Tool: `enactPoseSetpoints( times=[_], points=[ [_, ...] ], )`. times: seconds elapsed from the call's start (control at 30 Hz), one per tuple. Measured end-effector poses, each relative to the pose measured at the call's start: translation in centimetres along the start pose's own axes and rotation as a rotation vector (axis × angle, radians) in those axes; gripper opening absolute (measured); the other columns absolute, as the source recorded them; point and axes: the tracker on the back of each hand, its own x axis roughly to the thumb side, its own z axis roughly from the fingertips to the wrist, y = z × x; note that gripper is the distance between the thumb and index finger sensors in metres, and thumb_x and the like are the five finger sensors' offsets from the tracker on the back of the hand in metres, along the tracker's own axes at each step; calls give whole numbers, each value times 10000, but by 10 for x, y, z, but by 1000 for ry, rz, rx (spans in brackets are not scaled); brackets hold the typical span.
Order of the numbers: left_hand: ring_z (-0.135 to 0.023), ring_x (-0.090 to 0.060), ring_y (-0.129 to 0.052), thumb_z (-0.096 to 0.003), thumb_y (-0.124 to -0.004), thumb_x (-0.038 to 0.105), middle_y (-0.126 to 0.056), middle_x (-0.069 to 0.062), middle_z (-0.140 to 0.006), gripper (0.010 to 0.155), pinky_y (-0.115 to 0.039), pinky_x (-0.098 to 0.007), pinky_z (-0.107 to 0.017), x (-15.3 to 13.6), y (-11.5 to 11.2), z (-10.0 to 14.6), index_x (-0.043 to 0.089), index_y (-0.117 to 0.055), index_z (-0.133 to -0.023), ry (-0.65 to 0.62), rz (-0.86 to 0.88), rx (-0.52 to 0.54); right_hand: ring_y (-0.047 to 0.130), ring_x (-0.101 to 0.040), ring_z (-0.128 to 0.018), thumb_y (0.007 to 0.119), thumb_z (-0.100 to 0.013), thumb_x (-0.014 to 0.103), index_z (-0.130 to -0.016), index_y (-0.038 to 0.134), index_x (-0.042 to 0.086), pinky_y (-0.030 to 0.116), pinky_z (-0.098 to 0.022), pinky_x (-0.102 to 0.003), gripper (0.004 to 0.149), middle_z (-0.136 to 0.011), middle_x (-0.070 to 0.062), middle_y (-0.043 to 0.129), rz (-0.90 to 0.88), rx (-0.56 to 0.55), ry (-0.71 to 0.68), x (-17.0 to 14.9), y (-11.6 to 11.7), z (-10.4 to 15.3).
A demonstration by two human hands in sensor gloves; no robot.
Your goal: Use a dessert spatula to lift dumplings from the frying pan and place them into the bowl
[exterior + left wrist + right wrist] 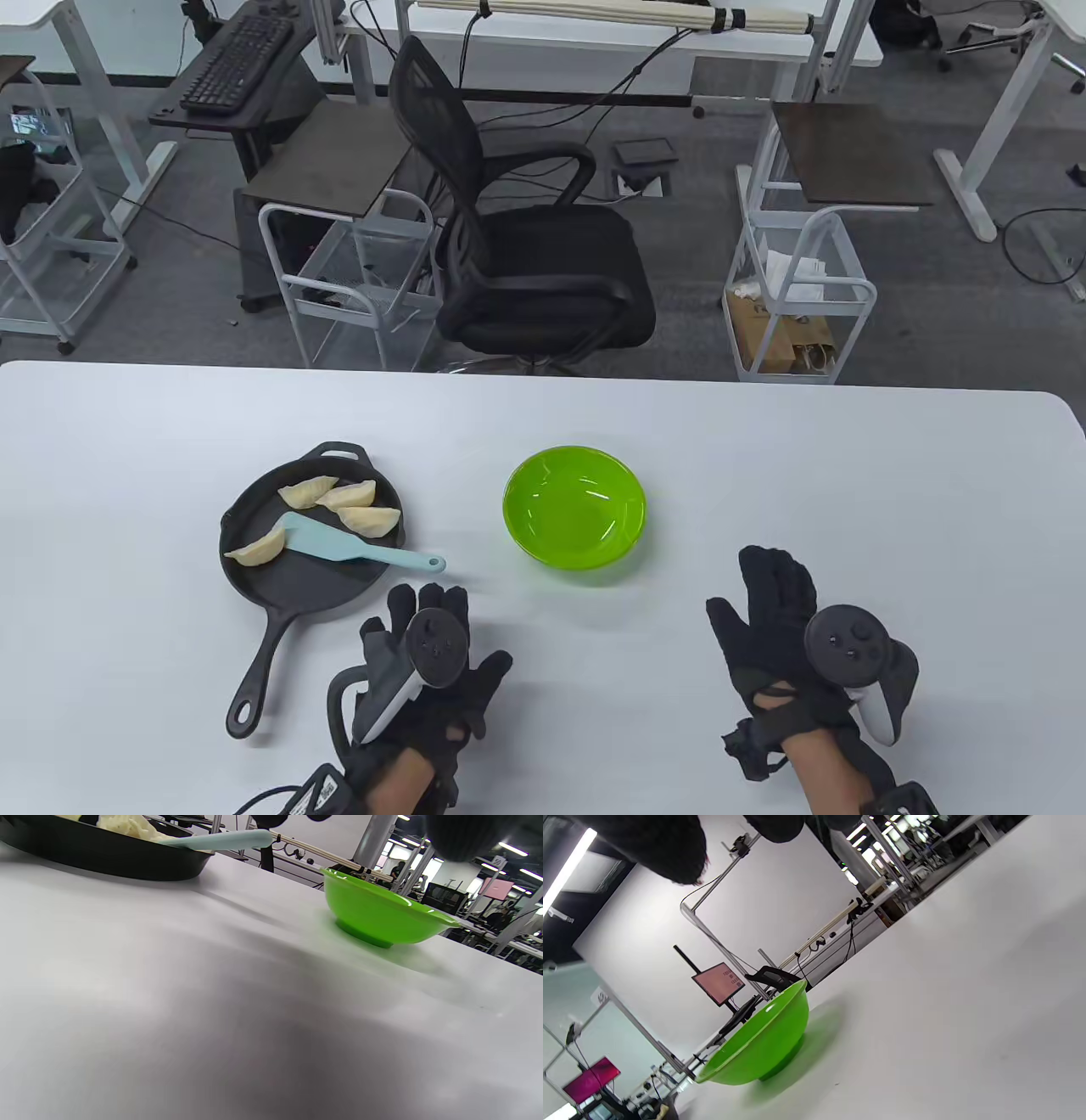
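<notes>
Well, from above, four pale dumplings (352, 507) lie in the black frying pan (254, 586) at the table's left, with the blue dessert spatula (339, 548) resting among them, its blade flat in the pan and its handle poking out over the rim toward the green bowl (574, 506), which stands empty and well apart to the right. I'd guess the dumplings are soft and a bit slick, easily torn, so the blade ought to slide fully beneath one; the spatula looks light, and its slim handle end is the place to take it. The left hand (424, 671) rests flat just beside that handle, fingers spread and holding nothing. The right hand (785, 632) lies flat too, fingers loosely straight, near the bowl but not touching it.

Low from the left wrist, the handle juts past the pan's rim, free of any finger.

From the right wrist, only the bowl on bare tabletop shows, with dark fingertips (666, 853) hanging clear above it.
</notes>
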Motion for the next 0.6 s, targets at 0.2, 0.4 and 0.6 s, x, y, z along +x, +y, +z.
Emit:
enactPoseSetpoints(
  times=[0.2, 0.4, 0.6],
  points=[
    [-1157, -248, -143, -424, -689, 756, -315, 74, -1273, 881, -119, -565, -790, -1, 2, 4, 389, -305, -1127, -28, 10, 43, -37, -510, -990, 727, -567, 504, -1112, 315, 162, 93, -720, -688, 764, -1117, -195, 72, 26, 41, -67, 11, 11, 8],
    [-1162, -255, -187, -427, -693, 745, -343, 67, -1270, 867, -148, -571, -796, -3, 1, 2, 385, -326, -1125, -38, 37, 38, 14, -538, -994, 729, -563, 500, -1109, 338, 149, 116, -722, -692, 758, -1123, -212, 117, 40, 42, -69, 10, 13, 9],
    [-1166, -266, -254, -429, -690, 743, -392, 55, -1263, 854, -188, -580, -800, -1, -2, 1, 383, -350, -1126, -53, 28, 5, 69, -552, -1005, 731, -561, 495, -1102, 397, 133, 151, -723, -697, 732, -1142, -196, 204, 9, 39, -49, 3, 11, 8]
  ],
)
